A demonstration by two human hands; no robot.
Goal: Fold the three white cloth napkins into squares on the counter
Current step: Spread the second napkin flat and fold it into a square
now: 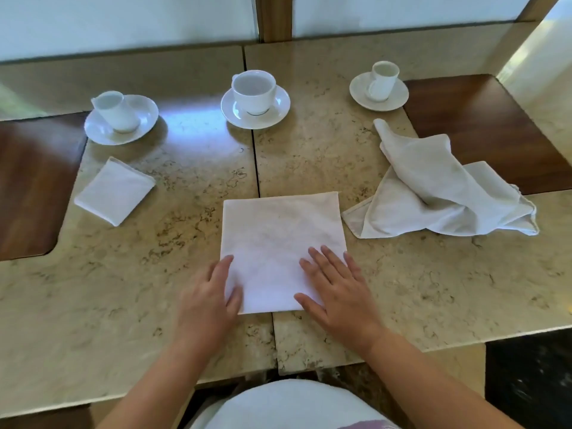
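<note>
A white napkin (280,233) lies flat as a large square in the middle of the beige stone counter (154,289). My left hand (207,295) rests flat on its near left corner, fingers apart. On its near right corner my right hand (334,289) presses palm down, fingers spread. A smaller folded square napkin (114,191) sits at the left. At the right, a crumpled, unfolded napkin (439,193) lies in a heap.
Three white cups on saucers stand along the back: left (119,117), middle (255,97), right (379,86). Dark wooden inlays (31,181) flank the counter on both sides. A seam (257,168) runs down the counter's middle, under the napkin.
</note>
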